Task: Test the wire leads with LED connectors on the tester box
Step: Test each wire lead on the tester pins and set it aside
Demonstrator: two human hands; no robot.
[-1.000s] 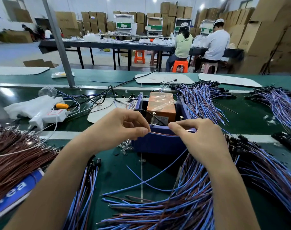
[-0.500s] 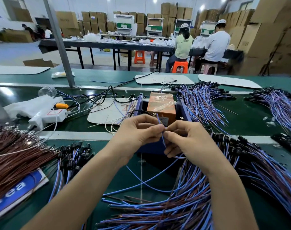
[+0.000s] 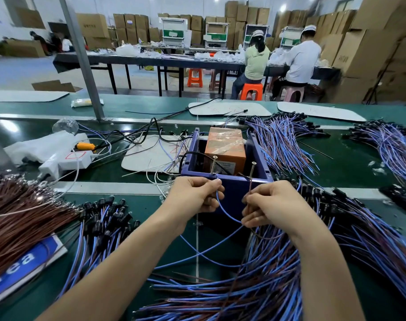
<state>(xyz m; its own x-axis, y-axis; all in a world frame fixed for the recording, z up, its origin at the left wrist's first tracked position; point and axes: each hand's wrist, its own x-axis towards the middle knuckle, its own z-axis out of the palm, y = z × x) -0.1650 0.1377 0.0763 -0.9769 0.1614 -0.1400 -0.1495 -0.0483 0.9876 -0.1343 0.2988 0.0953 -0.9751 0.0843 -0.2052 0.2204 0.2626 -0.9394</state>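
Observation:
The tester box (image 3: 229, 188) is a blue open tray holding an orange taped block (image 3: 225, 147), with two upright screws at its near rim. My left hand (image 3: 195, 195) pinches the blue wire (image 3: 222, 209) of one lead just below the left screw (image 3: 213, 165). My right hand (image 3: 270, 205) pinches the brown wire (image 3: 250, 189) of the same lead, whose tip reaches up to the right screw (image 3: 252, 170). The blue wire loops between both hands. Whether the wire tips touch the screws I cannot tell.
A big heap of blue and brown leads (image 3: 278, 274) lies under my right arm. Leads with black LED caps (image 3: 104, 218) lie at my left, beside a brown wire pile (image 3: 19, 218). More bundles (image 3: 283, 140) sit behind the box. A white power strip (image 3: 70, 158) is far left.
My hands were together in front of the box, working one lead. They have spread apart, each now holding one wire end up by a screw.

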